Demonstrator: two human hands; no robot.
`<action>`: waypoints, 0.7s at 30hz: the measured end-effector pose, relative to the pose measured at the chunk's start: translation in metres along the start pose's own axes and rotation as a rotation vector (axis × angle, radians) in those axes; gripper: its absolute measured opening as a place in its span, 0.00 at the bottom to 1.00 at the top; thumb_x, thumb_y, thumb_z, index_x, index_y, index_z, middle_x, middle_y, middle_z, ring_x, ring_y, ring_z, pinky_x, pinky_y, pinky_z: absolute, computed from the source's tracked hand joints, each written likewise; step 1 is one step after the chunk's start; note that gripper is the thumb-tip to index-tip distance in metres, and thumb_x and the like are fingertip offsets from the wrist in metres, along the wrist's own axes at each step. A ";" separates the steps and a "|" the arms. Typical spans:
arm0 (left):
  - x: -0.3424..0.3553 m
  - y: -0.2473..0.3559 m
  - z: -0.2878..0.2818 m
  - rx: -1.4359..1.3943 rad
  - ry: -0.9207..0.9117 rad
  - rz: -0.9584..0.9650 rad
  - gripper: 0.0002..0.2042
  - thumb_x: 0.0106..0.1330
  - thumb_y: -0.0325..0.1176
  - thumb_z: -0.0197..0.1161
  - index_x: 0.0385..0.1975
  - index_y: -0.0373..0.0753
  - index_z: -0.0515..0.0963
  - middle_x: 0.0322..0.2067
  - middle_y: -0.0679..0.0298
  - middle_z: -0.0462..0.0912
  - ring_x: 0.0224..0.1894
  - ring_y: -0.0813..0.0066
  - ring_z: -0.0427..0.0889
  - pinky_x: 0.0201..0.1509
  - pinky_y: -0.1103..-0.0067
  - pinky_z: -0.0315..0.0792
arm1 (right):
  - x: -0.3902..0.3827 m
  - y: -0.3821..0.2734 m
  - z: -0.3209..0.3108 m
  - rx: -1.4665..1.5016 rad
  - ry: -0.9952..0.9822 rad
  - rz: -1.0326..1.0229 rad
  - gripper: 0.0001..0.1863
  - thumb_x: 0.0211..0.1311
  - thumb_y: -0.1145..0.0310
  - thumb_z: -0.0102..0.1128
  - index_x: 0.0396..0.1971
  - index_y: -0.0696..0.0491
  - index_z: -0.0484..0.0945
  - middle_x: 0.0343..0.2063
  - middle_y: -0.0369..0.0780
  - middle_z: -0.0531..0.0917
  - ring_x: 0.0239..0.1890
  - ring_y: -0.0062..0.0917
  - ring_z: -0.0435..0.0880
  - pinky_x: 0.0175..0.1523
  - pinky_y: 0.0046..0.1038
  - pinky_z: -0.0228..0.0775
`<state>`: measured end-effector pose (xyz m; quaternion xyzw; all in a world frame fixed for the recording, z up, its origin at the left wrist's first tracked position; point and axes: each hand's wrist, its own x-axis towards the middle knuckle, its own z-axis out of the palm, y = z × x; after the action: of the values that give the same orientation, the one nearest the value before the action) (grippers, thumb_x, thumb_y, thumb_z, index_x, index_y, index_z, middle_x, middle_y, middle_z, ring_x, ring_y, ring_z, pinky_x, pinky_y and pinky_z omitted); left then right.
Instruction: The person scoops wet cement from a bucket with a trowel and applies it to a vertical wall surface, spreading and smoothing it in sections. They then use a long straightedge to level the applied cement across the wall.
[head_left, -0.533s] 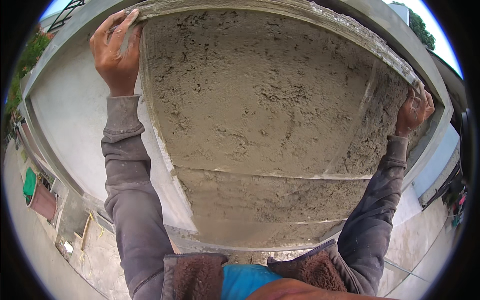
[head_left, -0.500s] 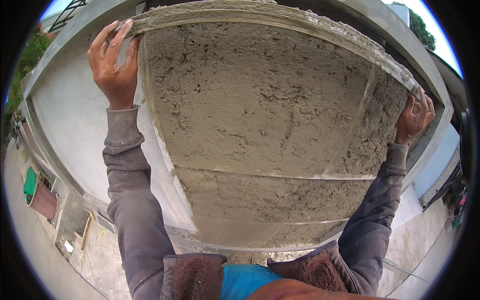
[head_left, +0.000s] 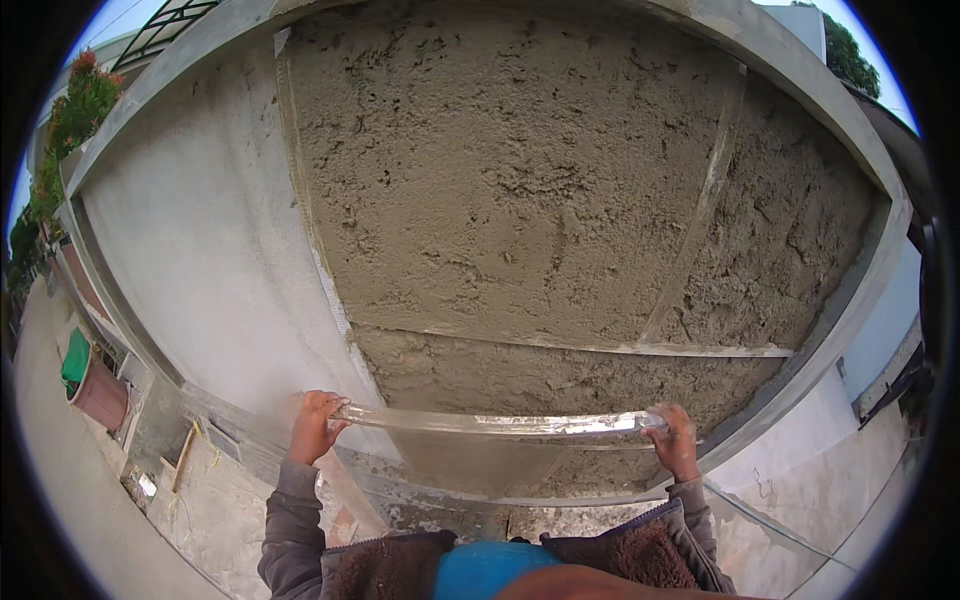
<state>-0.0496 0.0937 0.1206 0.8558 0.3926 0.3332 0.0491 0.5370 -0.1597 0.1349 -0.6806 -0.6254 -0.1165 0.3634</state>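
Note:
A long, straight metal screed bar (head_left: pixel 500 424) lies level across the lower part of a wall panel covered in wet grey mortar (head_left: pixel 520 250). At the bar's left end, my left hand (head_left: pixel 316 425) is closed round it. My right hand (head_left: pixel 675 440) grips the opposite end. Rough, pitted mortar covers the panel above the bar, and a smoother patch (head_left: pixel 455 462) shows below it. Thin guide strips cross the panel: an upright one (head_left: pixel 300 180) on the left, a slanting one (head_left: pixel 708 190) on the right and a level one (head_left: pixel 600 347) above the bar.
Smooth pale wall (head_left: pixel 190 250) adjoins the mortar on the left. A raised concrete border (head_left: pixel 850 370) frames the panel. On the ground at far left stands a reddish bin (head_left: pixel 102 397) with green cloth on it. A thin hose (head_left: pixel 780 532) runs along the floor at right.
Both hands have come down from the top of the panel to its lower part, bringing the screed bar with them. They are closer together now, and the upper mortar is uncovered.

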 end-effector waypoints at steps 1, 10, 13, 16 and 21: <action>0.015 0.024 -0.036 0.080 0.144 0.040 0.25 0.44 0.22 0.74 0.47 0.40 0.80 0.45 0.61 0.79 0.51 0.55 0.73 0.56 0.66 0.69 | 0.040 -0.036 -0.039 -0.015 0.100 -0.076 0.22 0.46 0.71 0.73 0.45 0.51 0.81 0.43 0.43 0.83 0.51 0.41 0.79 0.56 0.41 0.68; 0.254 0.076 -0.239 0.426 1.266 0.429 0.22 0.56 0.28 0.72 0.53 0.52 0.81 0.50 0.69 0.81 0.54 0.71 0.76 0.58 0.73 0.71 | 0.275 -0.133 -0.205 -0.386 1.089 -0.606 0.19 0.55 0.75 0.69 0.49 0.50 0.81 0.49 0.39 0.83 0.53 0.31 0.80 0.58 0.32 0.71; 0.305 0.062 -0.258 0.397 1.322 0.523 0.22 0.57 0.29 0.72 0.53 0.55 0.82 0.49 0.70 0.81 0.53 0.72 0.77 0.58 0.75 0.72 | 0.324 -0.128 -0.205 -0.467 1.167 -0.609 0.18 0.56 0.73 0.68 0.48 0.47 0.81 0.49 0.36 0.83 0.53 0.30 0.80 0.57 0.31 0.72; 0.331 0.055 -0.262 0.423 1.359 0.561 0.21 0.58 0.30 0.71 0.52 0.56 0.82 0.49 0.71 0.81 0.52 0.72 0.77 0.56 0.75 0.73 | 0.338 -0.129 -0.211 -0.485 1.186 -0.621 0.17 0.56 0.72 0.68 0.47 0.46 0.82 0.49 0.36 0.83 0.52 0.31 0.81 0.56 0.31 0.73; 0.364 0.058 -0.270 0.394 1.373 0.642 0.19 0.58 0.31 0.72 0.50 0.56 0.84 0.47 0.72 0.81 0.50 0.73 0.77 0.52 0.77 0.74 | 0.347 -0.126 -0.225 -0.471 1.196 -0.639 0.17 0.56 0.72 0.70 0.47 0.47 0.83 0.47 0.36 0.83 0.51 0.30 0.81 0.55 0.32 0.75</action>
<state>-0.0063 0.2623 0.5432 0.5228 0.1203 0.7099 -0.4564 0.5520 -0.0438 0.5508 -0.3444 -0.4461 -0.7021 0.4354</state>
